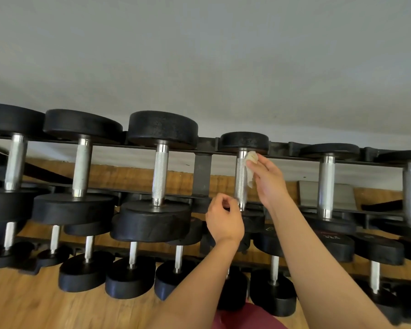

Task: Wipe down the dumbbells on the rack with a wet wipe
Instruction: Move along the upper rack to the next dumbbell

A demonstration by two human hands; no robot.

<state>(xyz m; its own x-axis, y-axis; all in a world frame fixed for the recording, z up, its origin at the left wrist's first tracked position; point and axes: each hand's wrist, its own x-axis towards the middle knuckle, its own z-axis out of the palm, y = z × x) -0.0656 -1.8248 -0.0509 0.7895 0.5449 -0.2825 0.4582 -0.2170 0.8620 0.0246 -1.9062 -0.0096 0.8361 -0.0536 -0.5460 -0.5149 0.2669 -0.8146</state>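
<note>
We're facing the rack (202,172), black dumbbells in rows. On the upper tier's small dumbbell (242,179), our right hand (267,180) has fingers clamped on the wet wipe (250,169), pressing it against the handle; our left hand (223,220), fingers curled together, hovers at the handle's near end.

Black round-headed dumbbells with knurled silver handles lie across a dark two-tier rack (202,172), heads at twelve and six o'clock. The small top-row dumbbell (242,176) has a crumpled white wipe (250,167) pressed against its handle's three-o'clock side, near the far head.
</note>
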